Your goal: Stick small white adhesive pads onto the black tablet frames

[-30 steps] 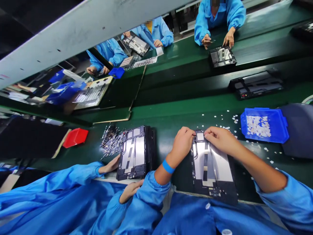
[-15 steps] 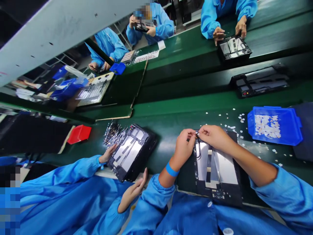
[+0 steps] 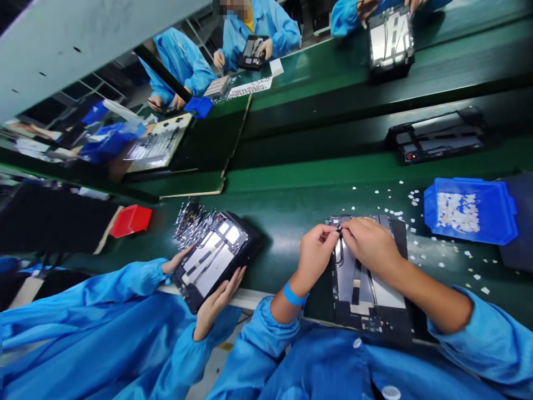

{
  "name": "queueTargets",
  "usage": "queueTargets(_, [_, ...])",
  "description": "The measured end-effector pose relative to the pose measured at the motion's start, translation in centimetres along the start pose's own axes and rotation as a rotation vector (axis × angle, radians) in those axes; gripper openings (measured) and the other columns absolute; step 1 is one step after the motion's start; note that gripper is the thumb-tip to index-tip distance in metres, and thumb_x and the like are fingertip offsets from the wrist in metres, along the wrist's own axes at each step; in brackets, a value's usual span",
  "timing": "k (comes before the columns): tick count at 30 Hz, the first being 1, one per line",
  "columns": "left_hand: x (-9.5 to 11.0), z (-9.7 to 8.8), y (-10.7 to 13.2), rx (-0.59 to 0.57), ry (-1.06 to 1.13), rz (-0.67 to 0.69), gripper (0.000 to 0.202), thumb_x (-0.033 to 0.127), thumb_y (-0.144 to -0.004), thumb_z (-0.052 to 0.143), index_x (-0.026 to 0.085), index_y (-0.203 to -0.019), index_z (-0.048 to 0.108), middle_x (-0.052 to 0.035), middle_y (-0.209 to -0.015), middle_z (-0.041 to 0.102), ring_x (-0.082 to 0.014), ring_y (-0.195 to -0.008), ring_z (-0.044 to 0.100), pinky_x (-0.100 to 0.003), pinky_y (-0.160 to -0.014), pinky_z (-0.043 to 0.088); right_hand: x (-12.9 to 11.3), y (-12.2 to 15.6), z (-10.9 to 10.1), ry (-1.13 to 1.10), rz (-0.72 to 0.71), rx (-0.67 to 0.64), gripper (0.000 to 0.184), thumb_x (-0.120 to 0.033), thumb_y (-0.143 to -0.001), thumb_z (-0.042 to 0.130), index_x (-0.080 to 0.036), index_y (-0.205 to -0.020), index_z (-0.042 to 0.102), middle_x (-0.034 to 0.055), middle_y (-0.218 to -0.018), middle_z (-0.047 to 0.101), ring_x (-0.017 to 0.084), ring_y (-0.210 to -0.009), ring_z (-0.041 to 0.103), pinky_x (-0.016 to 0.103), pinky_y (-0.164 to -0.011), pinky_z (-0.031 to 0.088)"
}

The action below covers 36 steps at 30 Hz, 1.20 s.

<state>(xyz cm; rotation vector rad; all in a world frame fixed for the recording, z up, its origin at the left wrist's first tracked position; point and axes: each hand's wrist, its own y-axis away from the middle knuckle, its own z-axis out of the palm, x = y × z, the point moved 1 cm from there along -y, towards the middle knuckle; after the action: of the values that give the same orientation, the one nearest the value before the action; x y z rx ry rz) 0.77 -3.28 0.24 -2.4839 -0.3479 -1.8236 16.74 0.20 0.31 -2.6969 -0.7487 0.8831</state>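
An opened tablet (image 3: 345, 278) lies flat in front of me, with silver battery areas and a black board along its near end. My left hand (image 3: 317, 250), with a blue band at the wrist, is closed in a pinch at the tablet's far left corner. Against it, my right hand (image 3: 372, 244) pinches too, its wrist passing over the tablet's right half. A small dark part (image 3: 339, 228) shows between the fingertips of both hands; its kind is too small to make out. From there a thin black cable (image 3: 341, 250) runs down the tablet's left side.
Small white pieces (image 3: 412, 195) lie scattered right of the tablet, beside a blue bin (image 3: 495, 222) holding more. At left, a co-worker's hands hold a stack of tablets (image 3: 216, 255) near a pile of metal strips (image 3: 189, 222). Another tablet (image 3: 441, 136) rests farther back.
My hands stay pinched at the same corner, with the right hand lying slightly lower. The left co-worker's right hand has closed onto the stack. A co-worker across has tilted up a tablet stack.
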Motion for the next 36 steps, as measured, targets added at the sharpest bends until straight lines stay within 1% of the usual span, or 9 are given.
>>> queueTargets(6, [0.6, -0.5, 1.0, 0.023, -0.231, 0.186, 0.007, 0.02, -0.091, 0.07, 0.022, -0.089, 0.076, -0.0023, -0.086, 0.076, -0.0178, -0.081, 0.069, -0.031, -0.077, 0.051, 0.6, -0.2, 0.1, -0.099, -0.093, -0.068, 0.023, -0.02, -0.1, 0.056, -0.019, -0.107, 0.078, 0.0076, -0.101, 0.08, 0.023, -0.091, 0.073, 0.034, -0.084, 0.053])
queueTargets(10, [0.8, -0.7, 0.9, 0.001, -0.31, 0.236, 0.01, 0.017, -0.092, 0.069, 0.023, -0.089, 0.076, -0.0027, -0.087, 0.076, -0.0187, -0.084, 0.069, -0.032, -0.081, 0.052, 0.9, -0.5, -0.2, -0.096, -0.069, -0.085, 0.021, -0.022, -0.1, 0.057, -0.02, -0.098, 0.078, 0.0063, -0.093, 0.079, 0.022, -0.085, 0.072, 0.032, -0.078, 0.051])
queueTargets(20, [0.5, -0.3, 0.2, -0.055, -0.032, 0.038, 0.009, 0.022, -0.087, 0.067, 0.021, -0.086, 0.076, -0.0002, -0.077, 0.071, -0.0148, -0.068, 0.062, -0.026, -0.064, 0.046, -0.8, -0.9, -0.5, 0.1, 0.069, -0.007, 0.025, -0.019, -0.093, 0.051, -0.022, -0.071, 0.063, 0.005, -0.074, 0.068, 0.019, -0.074, 0.062, 0.03, -0.072, 0.041])
queueTargets(22, [0.3, -0.3, 0.0, -0.053, 0.034, -0.002, 0.009, 0.024, -0.086, 0.067, 0.02, -0.087, 0.075, -0.0001, -0.076, 0.07, -0.0141, -0.067, 0.06, -0.025, -0.062, 0.045, 0.6, -0.8, -2.1, 0.096, 0.131, 0.017, 0.023, -0.019, -0.091, 0.051, -0.023, -0.07, 0.061, 0.0049, -0.075, 0.068, 0.019, -0.074, 0.061, 0.03, -0.069, 0.04])
queueTargets(25, [-0.2, -0.4, -0.7, -0.04, 0.129, -0.062, 0.009, 0.026, -0.083, 0.068, 0.019, -0.085, 0.072, -0.0004, -0.076, 0.069, -0.0136, -0.068, 0.06, -0.024, -0.064, 0.045, 5.3, 0.9, -6.7, 0.196, 0.346, 0.07, 0.017, -0.024, -0.089, 0.056, -0.024, -0.074, 0.064, 0.0069, -0.08, 0.069, 0.02, -0.072, 0.059, 0.032, -0.063, 0.037])
queueTargets(28, [-0.9, -0.4, -1.3, -0.05, 0.202, -0.11, 0.009, 0.027, -0.081, 0.069, 0.018, -0.083, 0.068, -0.0004, -0.077, 0.068, -0.0132, -0.072, 0.061, -0.024, -0.067, 0.046, 10.5, 3.6, -11.3, 0.493, 0.623, -0.049, 0.025, -0.038, -0.088, 0.064, -0.025, -0.067, 0.062, 0.0097, -0.063, 0.06, 0.019, -0.052, 0.044, 0.037, -0.054, 0.026])
queueTargets(30, [-1.2, -0.2, -1.5, -0.063, 0.252, -0.132, 0.009, 0.026, -0.08, 0.069, 0.018, -0.083, 0.064, -0.0003, -0.078, 0.068, -0.013, -0.074, 0.063, -0.024, -0.07, 0.046, 11.5, 4.6, -12.4, 0.548, 0.597, -0.031, 0.021, -0.035, -0.092, 0.058, -0.024, -0.076, 0.066, 0.0142, -0.075, 0.066, 0.022, -0.058, 0.051, 0.039, -0.056, 0.028])
queueTargets(33, [-1.2, 0.1, -1.6, -0.057, 0.301, -0.15, 0.012, 0.024, -0.079, 0.069, 0.019, -0.083, 0.059, 0.0008, -0.077, 0.067, -0.012, -0.073, 0.063, -0.023, -0.07, 0.046, 8.1, 4.0, -10.0, 0.276, 0.315, 0.004, 0.016, -0.026, -0.093, 0.057, -0.022, -0.096, 0.072, 0.0148, -0.1, 0.074, 0.026, -0.083, 0.066, 0.038, -0.07, 0.044])
queueTargets(36, [-1.0, 0.2, -1.3, -0.027, 0.28, -0.12, 0.013, 0.022, -0.079, 0.07, 0.019, -0.082, 0.058, 0.0015, -0.076, 0.066, -0.0115, -0.071, 0.062, -0.023, -0.068, 0.046, 2.4, 1.6, -4.9, 0.031, 0.1, -0.083, 0.022, -0.029, -0.1, 0.054, -0.022, -0.094, 0.074, 0.0093, -0.096, 0.076, 0.025, -0.092, 0.069, 0.037, -0.086, 0.049])
